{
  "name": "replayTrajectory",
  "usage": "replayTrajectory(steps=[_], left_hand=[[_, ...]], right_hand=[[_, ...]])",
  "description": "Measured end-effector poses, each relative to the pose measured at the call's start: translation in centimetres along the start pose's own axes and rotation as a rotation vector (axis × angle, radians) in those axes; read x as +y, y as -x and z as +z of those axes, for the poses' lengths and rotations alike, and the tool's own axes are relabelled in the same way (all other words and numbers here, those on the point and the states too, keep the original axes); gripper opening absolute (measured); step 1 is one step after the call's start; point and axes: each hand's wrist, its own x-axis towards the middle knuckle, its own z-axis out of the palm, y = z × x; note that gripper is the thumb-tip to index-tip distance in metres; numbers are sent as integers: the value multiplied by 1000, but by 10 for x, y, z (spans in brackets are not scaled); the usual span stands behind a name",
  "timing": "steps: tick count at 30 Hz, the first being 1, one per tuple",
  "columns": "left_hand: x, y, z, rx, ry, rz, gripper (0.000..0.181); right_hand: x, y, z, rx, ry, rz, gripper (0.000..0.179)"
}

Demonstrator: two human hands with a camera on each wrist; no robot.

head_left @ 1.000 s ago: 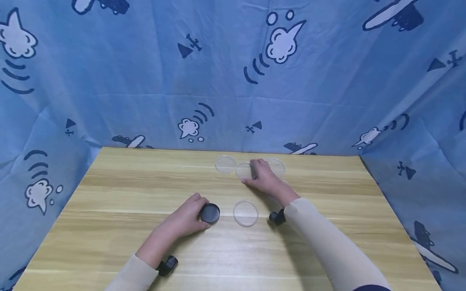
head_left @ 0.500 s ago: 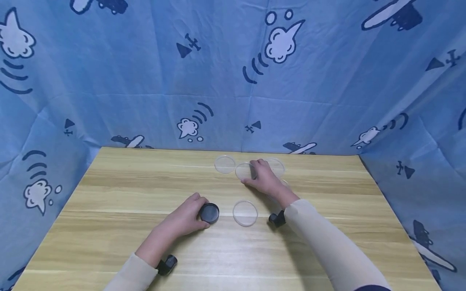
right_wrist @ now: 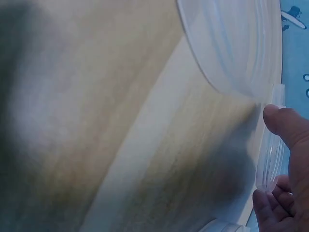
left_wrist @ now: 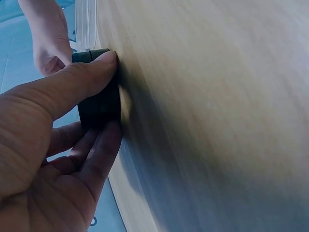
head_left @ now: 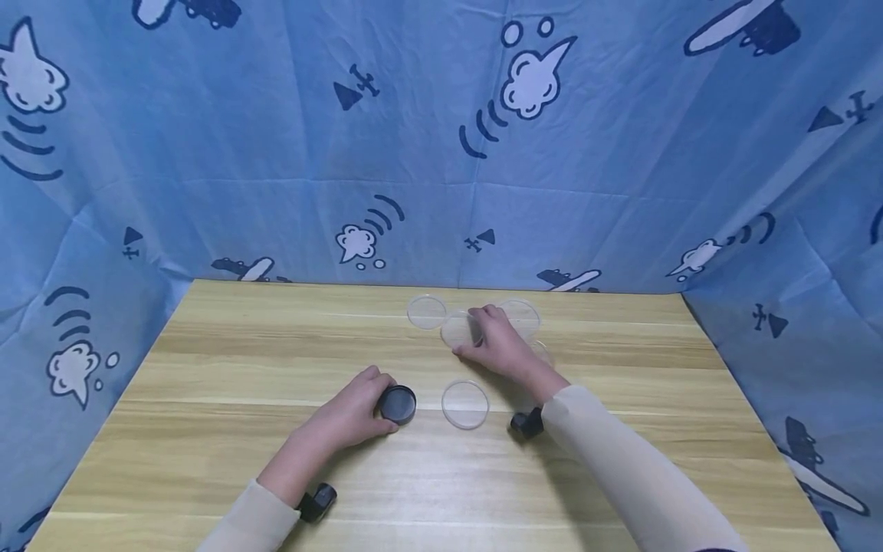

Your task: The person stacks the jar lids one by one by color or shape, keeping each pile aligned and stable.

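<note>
My left hand (head_left: 355, 410) grips a small round black container (head_left: 398, 405) with a raised rim, left of centre on the table. In the left wrist view, thumb and fingers pinch the black container's side (left_wrist: 99, 108) close over the wood. At the back, my right hand (head_left: 502, 346) pinches a clear petri dish (head_left: 457, 329) by its edge. The right wrist view has the pinched petri dish (right_wrist: 270, 162) edge-on between thumb and fingers. In front of that hand lies another clear dish (head_left: 465, 405), to the right of the black container.
More clear dishes lie near the table's back edge: one left dish (head_left: 427, 313), one right dish (head_left: 524, 316) behind my right hand, and one dish (head_left: 543, 352) partly hidden by the wrist. A blue patterned curtain (head_left: 414, 138) hangs around the wooden table (head_left: 228, 368).
My right hand has shifted slightly left and towards me, with the pinched petri dish moving along. The dish by the right wrist shows more. The left hand and black container have not moved.
</note>
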Motion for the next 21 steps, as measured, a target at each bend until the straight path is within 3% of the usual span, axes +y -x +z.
replayTrajectory(steps=[21], left_hand=[[-1, 0, 1, 9, -1, 0, 47]], right_hand=[[-15, 42, -1, -4, 6, -89, 82]])
